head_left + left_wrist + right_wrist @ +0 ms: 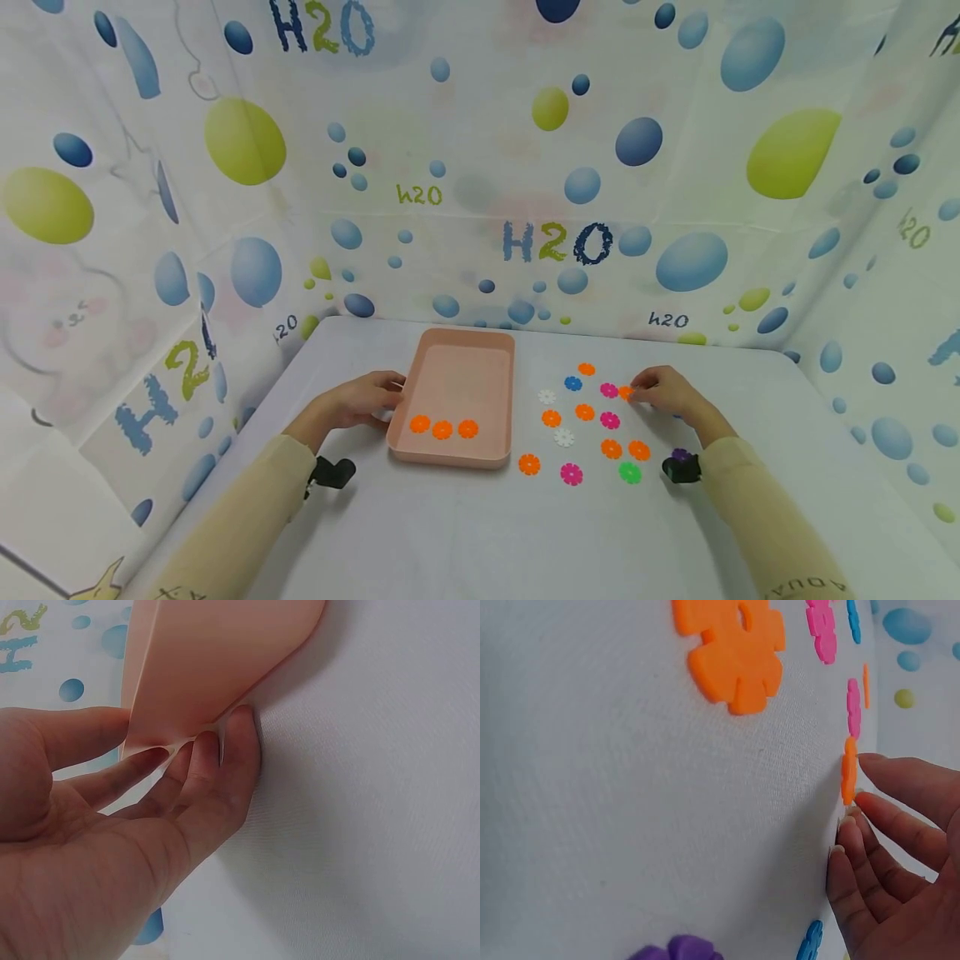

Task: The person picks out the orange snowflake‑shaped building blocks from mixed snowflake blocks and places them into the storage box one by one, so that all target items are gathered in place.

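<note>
On the left, a shallow pink tray (457, 375) holds three orange snowflake discs (442, 430) in a row near its front. My left hand (367, 397) grips the tray's left side, thumb at the wall (225, 652) and fingers curled at its lower edge. To the right, my right hand (666, 392) is down at the table, with thumb and index fingertip at an orange snowflake disc (848, 776). That disc stays low by the cloth, right beside a pink snowflake disc (608, 390). The other right fingers curl against the table surface.
Several more snowflake discs lie scattered right of the tray: orange (529, 464), white (564, 437), blue (573, 383), green (630, 472) and purple (681, 454), the last near the right wrist. A white cloth covers the table (450, 525); a patterned curtain (480, 167) stands behind it.
</note>
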Available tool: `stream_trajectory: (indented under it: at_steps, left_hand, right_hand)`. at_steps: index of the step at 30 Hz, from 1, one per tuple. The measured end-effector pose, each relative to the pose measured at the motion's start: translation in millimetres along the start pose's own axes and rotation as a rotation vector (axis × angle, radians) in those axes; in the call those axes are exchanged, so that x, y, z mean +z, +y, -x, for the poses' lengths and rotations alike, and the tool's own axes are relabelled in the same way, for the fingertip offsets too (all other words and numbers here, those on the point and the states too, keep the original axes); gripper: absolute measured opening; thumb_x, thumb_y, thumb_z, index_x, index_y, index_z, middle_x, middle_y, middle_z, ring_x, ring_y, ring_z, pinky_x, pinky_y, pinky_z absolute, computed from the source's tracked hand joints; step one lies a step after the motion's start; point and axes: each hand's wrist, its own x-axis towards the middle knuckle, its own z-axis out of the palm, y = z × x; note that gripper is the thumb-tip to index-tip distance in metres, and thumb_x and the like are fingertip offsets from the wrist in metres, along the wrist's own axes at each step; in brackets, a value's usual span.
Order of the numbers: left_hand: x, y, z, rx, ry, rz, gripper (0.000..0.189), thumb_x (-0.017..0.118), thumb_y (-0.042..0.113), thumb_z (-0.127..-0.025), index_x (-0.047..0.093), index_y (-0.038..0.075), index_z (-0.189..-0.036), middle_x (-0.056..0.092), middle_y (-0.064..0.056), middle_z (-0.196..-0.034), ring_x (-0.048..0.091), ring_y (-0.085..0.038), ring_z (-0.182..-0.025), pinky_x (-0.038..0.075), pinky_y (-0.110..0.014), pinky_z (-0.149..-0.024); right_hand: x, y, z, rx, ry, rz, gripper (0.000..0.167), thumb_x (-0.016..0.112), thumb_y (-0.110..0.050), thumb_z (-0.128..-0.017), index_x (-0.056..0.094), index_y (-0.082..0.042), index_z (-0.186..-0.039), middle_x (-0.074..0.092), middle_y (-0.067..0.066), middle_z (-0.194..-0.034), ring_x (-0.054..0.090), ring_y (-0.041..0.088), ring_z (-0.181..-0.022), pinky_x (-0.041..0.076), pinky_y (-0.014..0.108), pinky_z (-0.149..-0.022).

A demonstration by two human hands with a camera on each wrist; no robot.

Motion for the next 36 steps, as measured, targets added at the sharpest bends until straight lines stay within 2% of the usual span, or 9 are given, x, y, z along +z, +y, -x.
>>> stream_trajectory:
  at_steps: [13,24,36]
  left_hand:
    - [-0.8,4.1,0.9,0.001,-0.010,-0.005,0.057,0.055,0.009,-0.102,0.033,-0.004,-0.153,0.030,-0.029,-0.158,0.048,-0.041,-0.130,0.049,-0.059,-0.104]
    - [0.8,2.5,3.4,-0.001,-0.005,-0.005,0.059,0.056,0.009,-0.101,0.033,-0.005,-0.153,0.029,-0.030,-0.158,0.045,-0.043,-0.132,0.048,-0.059,-0.104]
    - [1.1,3.0,1.8,-0.001,-0.007,-0.011,0.057,0.054,0.009,-0.102,0.033,-0.004,-0.153,0.028,-0.030,-0.158,0.045,-0.043,-0.132,0.048,-0.060,-0.105]
  right_hand:
    - [-1,-6,2.7,-0.009,0.026,0.032,0.035,0.069,-0.021,-0.095,0.063,0.003,-0.120,0.063,0.018,-0.111,0.056,0.030,-0.098,0.055,0.046,-0.090]
    - [-1,-2,9.4,-0.036,0.049,-0.031,0.029,0.067,-0.018,-0.098,0.063,0.004,-0.117,0.067,0.014,-0.103,0.059,0.024,-0.087,0.056,0.032,-0.079]
    - [-7,-11,24.7,-0.151,0.073,-0.042,0.024,0.065,-0.014,-0.099,0.065,0.004,-0.115,0.071,0.013,-0.103,0.066,0.025,-0.090,0.059,0.037,-0.085]
